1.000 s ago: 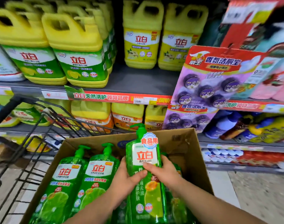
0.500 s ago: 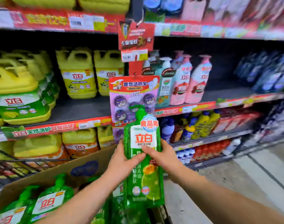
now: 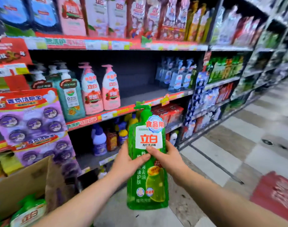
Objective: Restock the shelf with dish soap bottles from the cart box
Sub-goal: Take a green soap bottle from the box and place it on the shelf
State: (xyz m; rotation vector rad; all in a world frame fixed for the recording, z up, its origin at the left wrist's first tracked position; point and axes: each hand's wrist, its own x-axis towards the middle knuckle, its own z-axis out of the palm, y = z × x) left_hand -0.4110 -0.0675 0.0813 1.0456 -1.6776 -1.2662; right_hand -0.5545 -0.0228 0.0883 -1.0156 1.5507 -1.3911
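Both hands' fingers (image 3: 140, 158) hold the upright green dish soap bottle (image 3: 147, 169) between them.

Both bare forearms are stretched forward from the lower edge of the view and drawn together toward the middle. The left hand (image 3: 127, 163) is curled round the left side of the green bottle (image 3: 148, 185) and the right hand (image 3: 168, 159) round its right side. Both thumbs are laid across its front, tips close together.
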